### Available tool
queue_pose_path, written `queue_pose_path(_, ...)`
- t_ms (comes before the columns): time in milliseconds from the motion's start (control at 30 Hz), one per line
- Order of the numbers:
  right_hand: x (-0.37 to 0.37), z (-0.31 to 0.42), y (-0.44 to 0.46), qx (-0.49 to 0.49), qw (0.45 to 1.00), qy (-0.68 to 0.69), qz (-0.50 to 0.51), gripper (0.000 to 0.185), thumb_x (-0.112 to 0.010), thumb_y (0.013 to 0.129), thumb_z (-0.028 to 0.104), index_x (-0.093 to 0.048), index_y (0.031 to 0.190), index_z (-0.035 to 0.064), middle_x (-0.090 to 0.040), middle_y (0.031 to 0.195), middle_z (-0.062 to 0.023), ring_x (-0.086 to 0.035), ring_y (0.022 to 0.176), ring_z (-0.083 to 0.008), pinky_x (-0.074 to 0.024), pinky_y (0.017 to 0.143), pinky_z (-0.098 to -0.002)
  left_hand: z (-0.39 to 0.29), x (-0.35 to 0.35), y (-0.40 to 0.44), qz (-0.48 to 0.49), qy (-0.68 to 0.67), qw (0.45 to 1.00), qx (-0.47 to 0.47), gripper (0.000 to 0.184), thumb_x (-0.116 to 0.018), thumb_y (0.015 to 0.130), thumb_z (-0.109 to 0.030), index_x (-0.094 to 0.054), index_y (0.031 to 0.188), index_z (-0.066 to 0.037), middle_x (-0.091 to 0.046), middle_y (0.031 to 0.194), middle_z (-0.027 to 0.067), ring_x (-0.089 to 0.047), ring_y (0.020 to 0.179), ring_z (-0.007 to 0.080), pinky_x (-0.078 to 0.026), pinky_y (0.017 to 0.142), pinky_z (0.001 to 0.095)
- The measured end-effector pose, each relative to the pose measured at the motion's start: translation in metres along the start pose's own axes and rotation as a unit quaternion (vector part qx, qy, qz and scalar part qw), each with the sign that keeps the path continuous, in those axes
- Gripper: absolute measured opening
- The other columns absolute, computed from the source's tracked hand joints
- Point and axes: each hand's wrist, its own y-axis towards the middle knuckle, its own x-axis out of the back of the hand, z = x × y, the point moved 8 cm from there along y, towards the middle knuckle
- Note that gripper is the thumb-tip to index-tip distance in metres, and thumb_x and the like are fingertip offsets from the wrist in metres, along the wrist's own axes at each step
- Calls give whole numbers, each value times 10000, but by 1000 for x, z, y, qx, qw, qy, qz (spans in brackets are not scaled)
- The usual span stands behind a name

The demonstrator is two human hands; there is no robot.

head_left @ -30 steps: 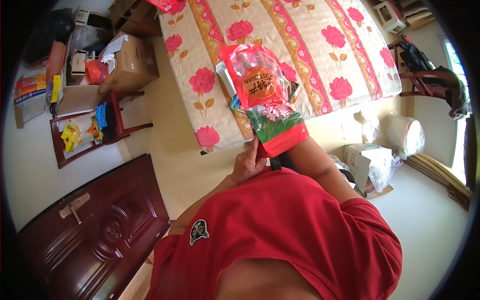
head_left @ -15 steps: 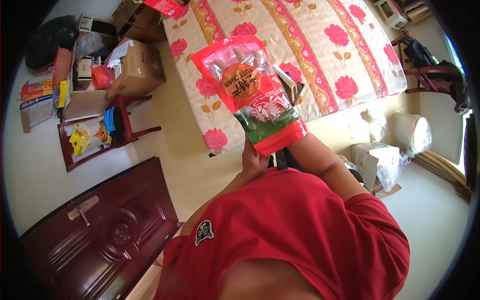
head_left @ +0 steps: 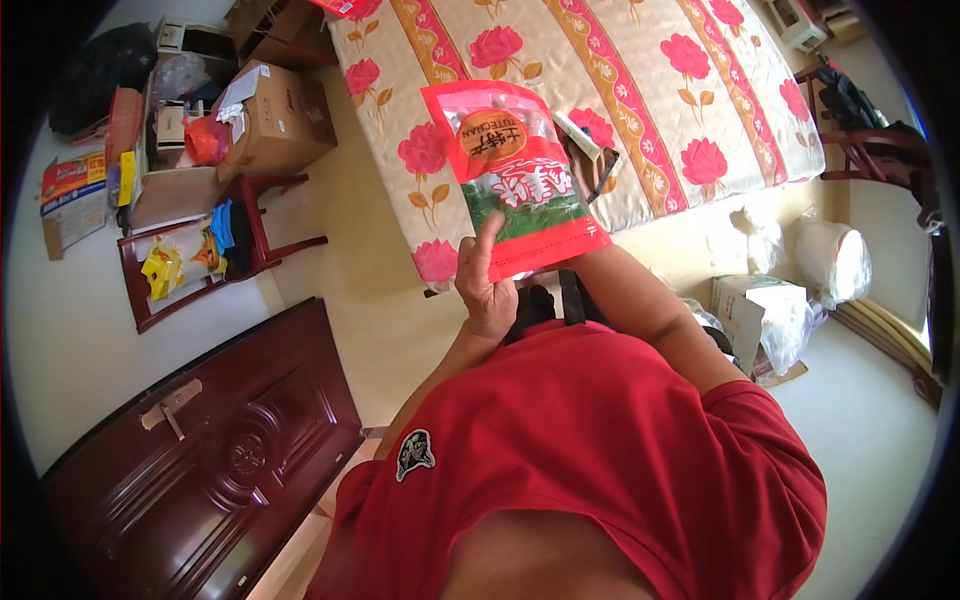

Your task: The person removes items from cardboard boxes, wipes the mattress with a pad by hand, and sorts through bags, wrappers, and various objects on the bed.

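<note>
A red plastic food pouch (head_left: 535,210) with an orange round label, white lettering and a green patch is held up over the near side of the bed. At its near left edge my left hand (head_left: 488,295) is closed, one digit stretched over the green front. My right forearm (head_left: 635,290) runs up to the pouch's near right corner. Beyond that corner the pouch covers my right hand; I cannot tell how its fingers are held. A small dark and pale object (head_left: 588,150) lies on the bed just right of the pouch.
The flowered bed (head_left: 685,115) fills the area ahead. Boxes, including a cardboard carton (head_left: 280,120), crowd the left, beside a dark red chair (head_left: 262,235) with bright packets. A dark door (head_left: 220,450) stands lower left. On the right are a white box (head_left: 745,315) and plastic-wrapped items.
The pouch has shifted slightly right and turned a little. My left hand has come up along its left edge, a digit now on the front. Spread right-hand fingers no longer show clearly through the clear window.
</note>
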Motion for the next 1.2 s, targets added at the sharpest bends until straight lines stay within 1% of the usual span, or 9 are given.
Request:
queue_pose_path(300, -7, -14, -6, -47, 993, -105, 29, 181, -483, 806, 121, -604, 914, 42, -619, 899, -177, -597, 877, -275, -472, 724, -338, -19, -1, 9, 69, 46, 996, -34, 417, -478, 624, 154, -659, 946, -40, -534, 715, 79, -507, 625, 189, -417, 574, 274)
queue_pose_path(433, -11, -49, -20, -86, 909, -397, 96, 185, -480, 807, 122, -605, 917, 43, -619, 901, -176, -596, 879, -274, -471, 726, -337, 19, 4, 26, 14, 34, 997, 62, 437, -463, 629, 136, -649, 956, -85, -544, 752, 110, -559, 700, 263, -443, 625, 337)
queue_pose_path(500, -6, -78, -27, -75, 750, -644, 134, 186, -479, 807, 123, -606, 919, 43, -619, 903, -176, -596, 880, -273, -471, 727, -336, 43, 14, 44, -43, 56, 994, 79, 437, -443, 645, 136, -647, 961, -86, -589, 812, 113, -592, 766, 255, -458, 671, 329)
queue_pose_path(533, -23, -94, -35, 55, 423, -890, 161, 223, -433, 826, 152, -592, 931, 37, -601, 910, -223, -583, 890, -332, -471, 735, -386, 63, 17, 52, -34, 35, 988, 146, 421, -429, 675, 129, -648, 974, -70, -606, 831, 83, -571, 734, 180, -454, 648, 283)
queue_pose_path(567, 3, -91, -35, -72, 739, -668, 41, 207, -450, 803, 117, -576, 926, 7, -589, 913, -244, -575, 892, -367, -469, 728, -437, 79, 21, 55, -25, 14, 977, 212, 406, -415, 704, 122, -649, 986, -54, -623, 851, 53, -550, 702, 105, -450, 624, 237)
queue_pose_path(600, -18, -67, -44, -35, 757, -651, 47, 246, -466, 813, 102, -545, 1020, -6, -588, 955, -241, -566, 921, -376, -455, 770, -437, 72, 25, 58, 2, -47, 945, 324, 394, -421, 730, 118, -641, 1009, -52, -619, 846, 46, -542, 682, 84, -455, 615, 224)
queue_pose_path(1000, -4, 15, -56, -28, 824, -566, -10, 366, -391, 840, 83, -510, 1180, 21, -588, 967, -261, -576, 928, -376, -443, 796, -398, 62, 15, 49, 136, -40, 955, 260, 500, -493, 733, 110, -536, 1202, -59, -592, 867, 19, -530, 726, 67, -443, 660, 203)
queue_pose_path(1100, 1, 15, -59, -87, 835, -543, -19, 348, -416, 886, 97, -483, 1193, -52, -573, 940, -111, -552, 849, -147, -454, 763, -282, 54, 13, 53, 145, -89, 942, 288, 515, -498, 742, 103, -517, 1226, -74, -582, 842, 12, -510, 667, 58, -438, 595, 201)
queue_pose_path(1200, -7, 23, -58, -80, 821, -566, -9, 347, -426, 896, 114, -483, 1195, -53, -582, 966, -117, -561, 869, -147, -456, 771, -283, 52, 16, 60, 136, -118, 940, 289, 509, -493, 748, 100, -512, 1226, -73, -574, 829, 12, -489, 607, 43, -420, 494, 203)
